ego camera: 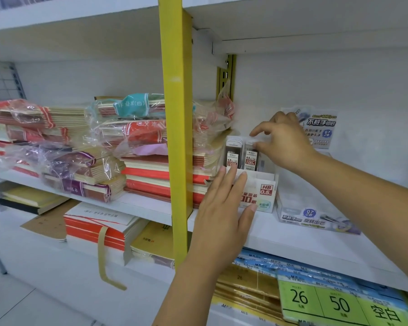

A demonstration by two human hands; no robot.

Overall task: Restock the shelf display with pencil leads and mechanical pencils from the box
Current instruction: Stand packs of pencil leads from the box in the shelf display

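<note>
- The left hand [224, 203] lies flat against the front of the HB 0.5 display box [265, 196], fingers straight and close together; the right hand [285, 142] pinches the top of a lead pack [251, 157] in the box's right-hand row, index finger lifted free
- That box stands on the shelf board [292, 241], just right of the yellow upright [174, 114]; the supply box and any mechanical pencils are out of view
- Likely slip: the pack is held only by its top edge, so it could twist and catch on its neighbour, or drop tilted across the row instead of seating upright
- A hard downward push could tip the light card box backward or skid it; the flat left hand looks placed to stop exactly that, and easing it off early would invite the slide
- The right forearm crosses above the 0.7 2B display box [316, 215]; a low elbow could knock it or bend its tall backing card [320, 128]
- Room: the notebook stacks [165, 170] crowd the box's left side, touching or nearly so, hence no sideways give there
- The board's front lip is near the box, so a forward pull risks a fall; open space lies above, under the upper shelf [316, 24]; best approach is straight down from there
</note>
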